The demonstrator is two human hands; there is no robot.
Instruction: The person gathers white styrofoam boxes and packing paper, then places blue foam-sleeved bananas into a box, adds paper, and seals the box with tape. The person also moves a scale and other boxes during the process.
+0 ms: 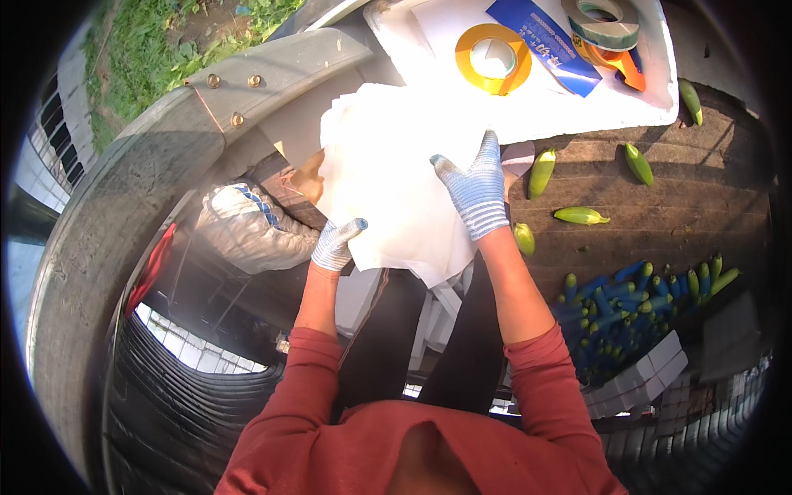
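A stack of thin white sheets, probably paper, spreads before me above my knees. Strong sunlight washes out much of its surface. My left hand, in a blue-and-white striped knit glove, grips the stack's lower left edge with the thumb on top. On the right side, my gloved right hand holds the stack, its thumb and index finger spread over the sheets and its other fingers hidden. Beyond the stack lies a white foam board or lid, carrying a roll of yellow tape, a blue printed sheet and an orange tape dispenser.
Several loose green elongated fruits lie on the brown surface at right. Nearer me is a pile of similar fruits in blue sleeves. A whitish sack sits left of my hand, inside a curved grey rim.
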